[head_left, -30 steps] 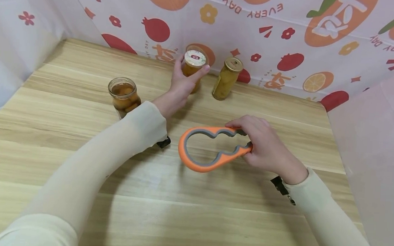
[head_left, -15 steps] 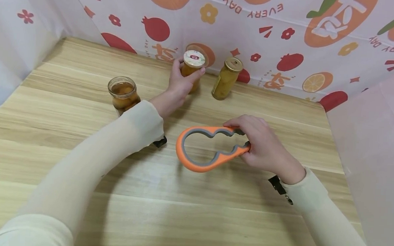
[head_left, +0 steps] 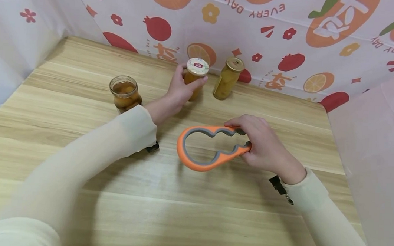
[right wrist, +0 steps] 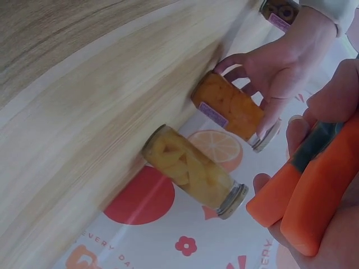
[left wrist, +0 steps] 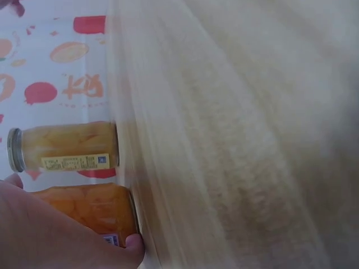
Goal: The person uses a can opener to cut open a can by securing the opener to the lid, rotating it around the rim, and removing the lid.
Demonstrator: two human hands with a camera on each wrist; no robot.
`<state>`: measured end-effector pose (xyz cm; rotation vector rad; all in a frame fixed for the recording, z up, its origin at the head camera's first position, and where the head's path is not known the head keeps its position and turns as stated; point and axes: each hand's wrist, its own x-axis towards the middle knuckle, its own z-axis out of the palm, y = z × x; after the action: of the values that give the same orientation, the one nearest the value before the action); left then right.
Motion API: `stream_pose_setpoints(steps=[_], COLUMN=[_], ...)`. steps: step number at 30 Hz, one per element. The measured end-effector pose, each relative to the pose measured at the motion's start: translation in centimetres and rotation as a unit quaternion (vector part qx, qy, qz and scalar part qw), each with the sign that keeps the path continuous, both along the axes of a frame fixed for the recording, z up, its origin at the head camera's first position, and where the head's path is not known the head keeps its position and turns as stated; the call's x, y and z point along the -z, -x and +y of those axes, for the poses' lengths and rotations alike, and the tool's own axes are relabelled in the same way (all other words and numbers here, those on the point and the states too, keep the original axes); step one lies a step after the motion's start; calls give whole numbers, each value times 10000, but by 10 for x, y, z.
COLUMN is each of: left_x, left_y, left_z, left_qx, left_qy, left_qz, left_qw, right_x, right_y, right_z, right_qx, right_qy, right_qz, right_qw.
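Observation:
My left hand (head_left: 180, 90) grips a glass jar of orange fruit (right wrist: 227, 106) with a white patterned lid, thumb on one side and fingers round the other. The jar is upright near the back of the table; whether its base touches the wood I cannot tell. Over the middle of the table, my right hand (head_left: 261, 143) holds an orange jar opener (head_left: 194, 167) with a grey scalloped lining by its handle ends. Its loop points left, apart from any jar. A slimmer jar of yellow fruit (head_left: 226, 80) with a gold lid stands just right of the gripped jar.
A lidless jar (head_left: 125, 93) of dark liquid and round fruit stands at the left, partly behind my left sleeve. A fruit-printed curtain (head_left: 248, 33) hangs along the back edge of the wooden table (head_left: 192, 219). Pale curtains flank both sides.
My left hand has brought the white-lidded jar a little toward me, away from the back curtain. The right hand and jar opener have stayed almost in place.

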<state>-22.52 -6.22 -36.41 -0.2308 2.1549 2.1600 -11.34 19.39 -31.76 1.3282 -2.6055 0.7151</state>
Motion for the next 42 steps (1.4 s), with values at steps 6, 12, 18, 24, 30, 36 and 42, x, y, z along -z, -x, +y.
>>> stream_pose_setpoints(steps=[6, 12, 18, 24, 30, 36, 42], left_x=[0, -1, -2, -2, -2, -3, -3], left_y=[-6, -11, -22, -37, -46, -55, -69], left_z=[-1, -1, 1, 5, 5, 5, 5], left_qx=[200, 263, 467, 782, 958, 1212, 1567], left_qy=[135, 196, 253, 172, 28, 91, 78], left_qz=[-100, -131, -23, 82, 11, -79, -206], left_qw=[9997, 9994, 9986, 9968, 9954, 9926, 9874], right_x=[1, 1, 2, 2, 1, 1, 0], right_y=[0, 0, 0, -1, 0, 0, 0], right_z=[0, 0, -1, -1, -1, -1, -1], right_qx=[-22, -15, 8, 16, 31, 6, 43], right_qy=[20, 23, 57, 63, 42, 61, 19], right_qz=[1, -18, -7, -1, -9, 19, 13], right_qw=[10000, 10000, 10000, 10000, 10000, 10000, 10000])
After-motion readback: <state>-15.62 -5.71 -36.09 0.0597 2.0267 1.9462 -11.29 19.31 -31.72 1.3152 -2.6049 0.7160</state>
